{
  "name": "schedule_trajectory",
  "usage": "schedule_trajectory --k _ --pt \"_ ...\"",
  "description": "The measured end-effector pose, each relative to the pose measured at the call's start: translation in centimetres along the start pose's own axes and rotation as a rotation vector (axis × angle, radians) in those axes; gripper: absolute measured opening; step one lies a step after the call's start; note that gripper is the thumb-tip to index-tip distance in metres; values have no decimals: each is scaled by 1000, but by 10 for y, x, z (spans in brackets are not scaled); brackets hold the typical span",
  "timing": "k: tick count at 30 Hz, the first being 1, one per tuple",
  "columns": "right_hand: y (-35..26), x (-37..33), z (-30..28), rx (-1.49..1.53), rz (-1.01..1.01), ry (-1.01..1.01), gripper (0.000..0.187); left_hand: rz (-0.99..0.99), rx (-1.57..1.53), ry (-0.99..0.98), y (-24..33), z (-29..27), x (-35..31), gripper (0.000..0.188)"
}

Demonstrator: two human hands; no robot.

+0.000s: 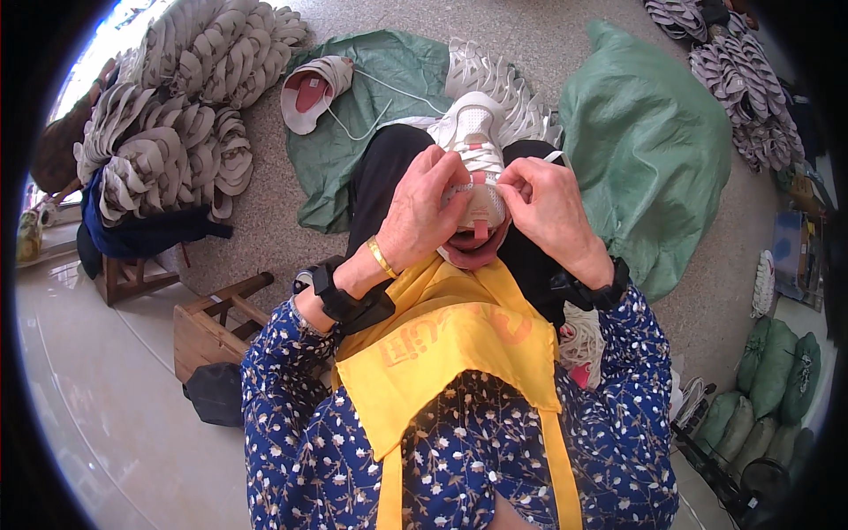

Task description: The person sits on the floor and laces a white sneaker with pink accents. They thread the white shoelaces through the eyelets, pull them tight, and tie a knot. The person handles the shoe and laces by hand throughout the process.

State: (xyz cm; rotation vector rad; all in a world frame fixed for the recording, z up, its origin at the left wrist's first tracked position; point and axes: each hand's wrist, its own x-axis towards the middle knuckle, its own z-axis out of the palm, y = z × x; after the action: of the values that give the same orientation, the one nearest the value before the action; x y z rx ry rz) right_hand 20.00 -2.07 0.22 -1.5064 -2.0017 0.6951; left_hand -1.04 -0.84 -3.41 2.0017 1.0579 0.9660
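A white sneaker with a pink lining and pink heel tab rests on my lap, its toe pointing away from me. White shoelace crosses its front in several rows. At the left of the tongue, my left hand is closed, pinching the lace near the upper eyelets. Opposite it, my right hand pinches the lace on the right side, and a white lace end sticks up behind the knuckles. My fingers partly cover the eyelets and the tongue.
A second white sneaker with loose lace lies on a green sheet. More white shoes line up beyond my knees. A bulky green sack stands right. Stacked shoe parts and a wooden stool are at left.
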Motion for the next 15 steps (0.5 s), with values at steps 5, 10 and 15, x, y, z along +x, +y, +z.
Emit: schedule_trajectory --k 5,10,15 --pt "-2 4 0 -47 15 -18 7 -12 -20 4 0 0 1 17" --pt "-4 7 1 -86 20 -31 6 -25 -15 12 1 2 1 16" --pt "-6 13 0 -74 51 -81 8 7 -8 47 1 2 0 15"
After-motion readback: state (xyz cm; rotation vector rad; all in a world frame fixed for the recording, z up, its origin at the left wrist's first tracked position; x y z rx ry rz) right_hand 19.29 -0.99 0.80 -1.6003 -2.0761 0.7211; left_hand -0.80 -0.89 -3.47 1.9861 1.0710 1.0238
